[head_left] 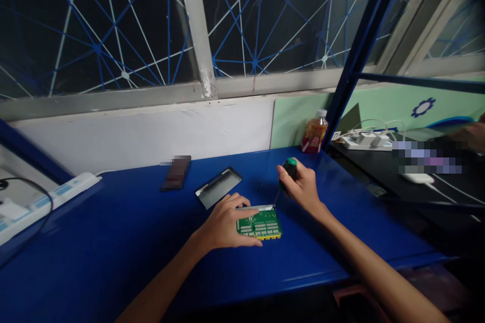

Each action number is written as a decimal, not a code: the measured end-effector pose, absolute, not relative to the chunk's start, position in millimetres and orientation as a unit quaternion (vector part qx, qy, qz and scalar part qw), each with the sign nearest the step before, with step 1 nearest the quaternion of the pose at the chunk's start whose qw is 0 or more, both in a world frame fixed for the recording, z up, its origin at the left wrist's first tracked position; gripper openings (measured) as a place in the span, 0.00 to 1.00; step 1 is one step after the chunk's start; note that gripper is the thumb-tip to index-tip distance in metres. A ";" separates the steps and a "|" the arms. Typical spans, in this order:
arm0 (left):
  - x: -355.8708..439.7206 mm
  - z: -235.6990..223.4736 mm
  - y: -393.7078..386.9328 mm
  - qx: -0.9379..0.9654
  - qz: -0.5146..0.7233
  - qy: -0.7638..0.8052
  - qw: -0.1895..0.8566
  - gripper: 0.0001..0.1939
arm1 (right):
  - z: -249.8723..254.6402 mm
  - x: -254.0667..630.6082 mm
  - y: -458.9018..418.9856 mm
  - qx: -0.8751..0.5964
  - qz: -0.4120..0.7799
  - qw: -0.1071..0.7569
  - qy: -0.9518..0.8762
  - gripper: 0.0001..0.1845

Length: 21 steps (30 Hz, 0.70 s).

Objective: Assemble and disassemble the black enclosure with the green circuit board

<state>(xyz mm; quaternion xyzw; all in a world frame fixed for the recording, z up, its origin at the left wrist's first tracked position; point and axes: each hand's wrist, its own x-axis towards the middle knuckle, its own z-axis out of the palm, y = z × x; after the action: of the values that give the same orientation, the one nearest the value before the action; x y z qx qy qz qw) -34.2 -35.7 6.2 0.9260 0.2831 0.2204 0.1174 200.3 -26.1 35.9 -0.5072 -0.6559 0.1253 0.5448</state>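
A green circuit board (261, 219) with a yellow strip along its near edge and a pale metal strip along its far edge lies on the blue table (151, 242). My left hand (227, 222) grips its left side, thumb along the near edge and fingers over the far edge. In my right hand (303, 184) is a screwdriver (290, 166) with a black and green handle, held upright at a tilt. Its thin shaft reaches down to the right end of the metal strip. Just beyond my left hand lies a dark-rimmed rectangular cover (220, 186).
A dark, partly blurred flat object (176, 174) lies at the back of the table. A drink bottle (315, 132) stands at the back right corner by a blue post (348, 55). On the left is a white power strip (53, 202); another power strip (367, 141) sits on the black neighbouring table.
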 end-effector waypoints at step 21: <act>-34.2 6.2 -36.1 0.927 0.214 0.290 0.102 0.33 | 46.7 194.2 -29.6 -0.457 0.139 0.458 -0.750 0.15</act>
<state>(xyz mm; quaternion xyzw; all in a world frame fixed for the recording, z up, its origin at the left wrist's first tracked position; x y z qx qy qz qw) -34.2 -36.1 6.2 0.9272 0.2903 0.2138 0.1020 194.2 -29.6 46.7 -0.4573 -0.7497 0.1393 0.4577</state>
